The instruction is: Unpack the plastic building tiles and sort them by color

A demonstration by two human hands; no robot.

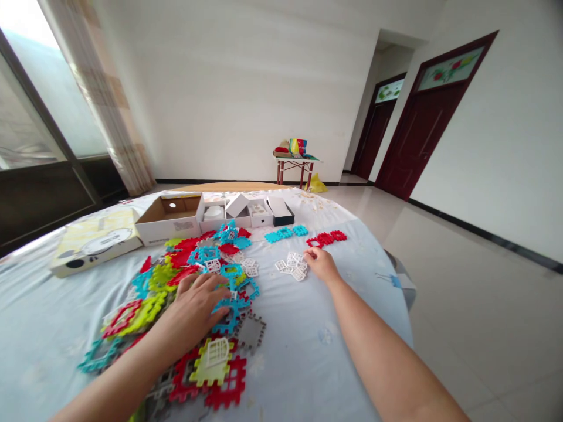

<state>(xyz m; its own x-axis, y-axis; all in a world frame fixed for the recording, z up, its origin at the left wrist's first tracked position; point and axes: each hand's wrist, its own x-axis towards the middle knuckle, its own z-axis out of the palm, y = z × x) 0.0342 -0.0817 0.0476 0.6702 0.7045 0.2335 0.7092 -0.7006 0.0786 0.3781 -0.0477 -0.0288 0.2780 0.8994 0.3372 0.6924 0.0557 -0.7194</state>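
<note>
A Bumpy, Bright Pile (pixel 160 275)

The pile is made of flat toy pieces that look like hard, shiny plastic. They are red, blue, lime green, gray and white. Many are square, with teeth all round the edge like little castle walls, and some have a big hole in the middle.

The left hand (pixel 200 302) lies palm down on the pile, fingers spread and a bit bent, touching the pieces. The right hand (pixel 323 264) has its thumb and finger pinched close together, right beside some small white pieces (pixel 293 267) with thin bars like tiny windows. I cannot tell if it holds one.

Past them are a row of blue pieces (pixel 285 233) and a row of red pieces (pixel 326 238), lying flat. At the near end of the pile, a white window with a curved top (pixel 217 351) sits on a lime green square (pixel 204 370). A gray square (pixel 250 332) with thin teeth is near the left hand.

Everything is on a bench (pixel 290 363) with a wrinkly pale blue cloth (pixel 35 346). At the back are a big open box (pixel 169 231), white outside and brown inside, and small white boxes (pixel 261 219). A flat yellow and white box (pixel 99 237) lies beside the big one.
</note>
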